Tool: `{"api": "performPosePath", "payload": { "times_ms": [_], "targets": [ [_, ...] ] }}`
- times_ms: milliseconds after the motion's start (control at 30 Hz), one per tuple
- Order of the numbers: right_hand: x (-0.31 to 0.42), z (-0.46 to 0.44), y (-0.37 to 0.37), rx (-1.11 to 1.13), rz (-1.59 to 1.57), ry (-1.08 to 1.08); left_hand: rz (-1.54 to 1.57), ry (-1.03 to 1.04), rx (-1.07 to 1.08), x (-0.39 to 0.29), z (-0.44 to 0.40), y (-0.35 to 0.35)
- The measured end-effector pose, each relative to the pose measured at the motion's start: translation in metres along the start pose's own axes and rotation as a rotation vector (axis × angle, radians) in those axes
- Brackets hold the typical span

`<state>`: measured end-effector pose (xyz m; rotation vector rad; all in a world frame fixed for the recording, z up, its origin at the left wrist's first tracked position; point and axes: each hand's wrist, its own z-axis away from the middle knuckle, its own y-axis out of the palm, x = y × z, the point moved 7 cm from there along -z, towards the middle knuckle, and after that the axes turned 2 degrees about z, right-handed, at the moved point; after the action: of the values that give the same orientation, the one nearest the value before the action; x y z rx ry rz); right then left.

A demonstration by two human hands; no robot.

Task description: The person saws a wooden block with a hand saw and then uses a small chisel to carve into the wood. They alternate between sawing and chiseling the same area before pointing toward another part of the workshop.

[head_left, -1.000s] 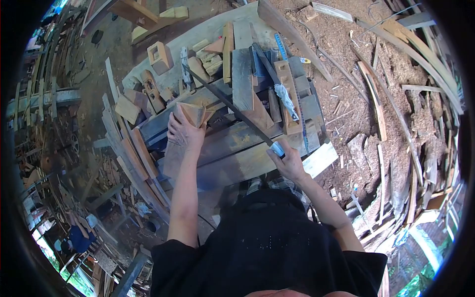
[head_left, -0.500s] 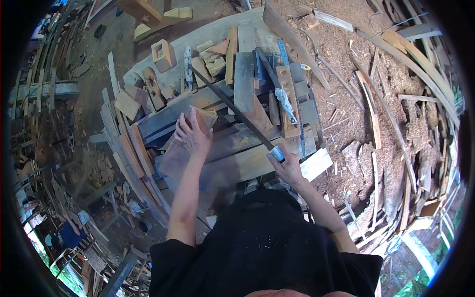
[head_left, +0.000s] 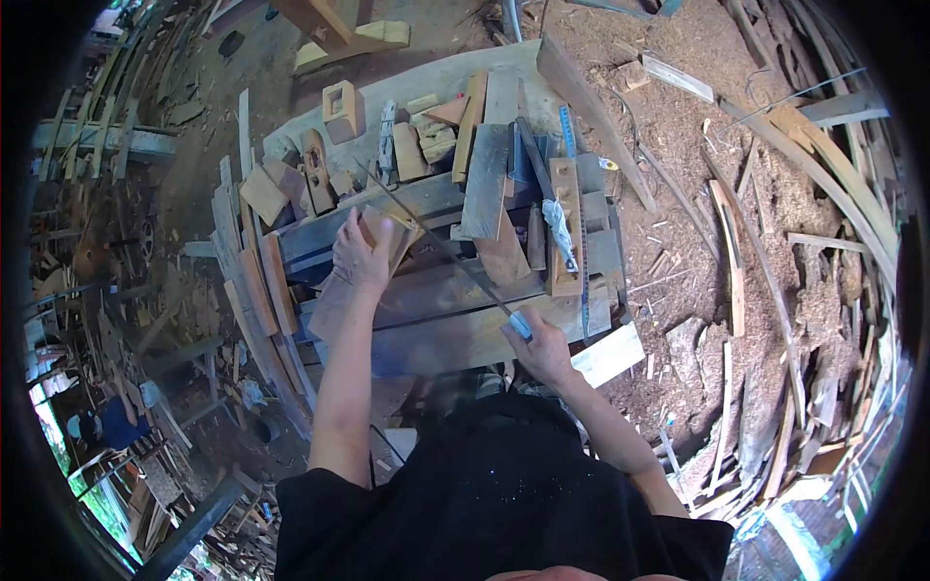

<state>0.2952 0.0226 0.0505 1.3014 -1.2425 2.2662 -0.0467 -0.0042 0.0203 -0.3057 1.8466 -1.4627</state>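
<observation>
My right hand (head_left: 542, 351) is closed around the pale blue-and-white handle of a long tool with a narrow dark blade (head_left: 455, 259); teeth cannot be made out. Its blade slants up and left across the workbench (head_left: 426, 341), passing by the right edge of a wooden block (head_left: 395, 242). On the block's left side lies my left hand (head_left: 360, 259), gripping it with bent fingers. Below that hand, a flat brown board (head_left: 327, 308) shows in part. Where the blade and block meet is too small to tell.
Several wood pieces lie behind the blade, among them a mortised block (head_left: 341, 124) and a dark plank (head_left: 484, 184). A blue ruler (head_left: 568, 131) and a holed wooden bar (head_left: 565, 266) lie at right. Shavings (head_left: 668, 281) cover the ground there.
The blade has turned, showing narrower now, and its handle has come slightly down and left in my right hand. My left hand stays on the block. The whole view has shifted.
</observation>
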Motion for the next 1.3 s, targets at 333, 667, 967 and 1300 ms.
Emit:
{"api": "performPosePath", "payload": {
  "times_ms": [333, 667, 967, 1300],
  "targets": [
    [0.012, -0.016, -0.009, 0.060, 0.224, -0.145, -0.160, -0.562, -0.149, 0.013, -0.021, 0.004],
    [0.013, -0.021, -0.002, 0.154, 0.256, -0.136, -0.047, -0.507, -0.107, 0.021, -0.034, 0.016],
    [0.005, -0.039, 0.007, 0.175, 0.128, -0.077, -0.026, -0.075, -0.163, -0.025, -0.016, -0.010],
    [0.007, -0.043, -0.021, 0.123, 0.086, -0.016, -0.424, -0.142, -0.083, -0.040, 0.038, 0.017]
  ]
}}
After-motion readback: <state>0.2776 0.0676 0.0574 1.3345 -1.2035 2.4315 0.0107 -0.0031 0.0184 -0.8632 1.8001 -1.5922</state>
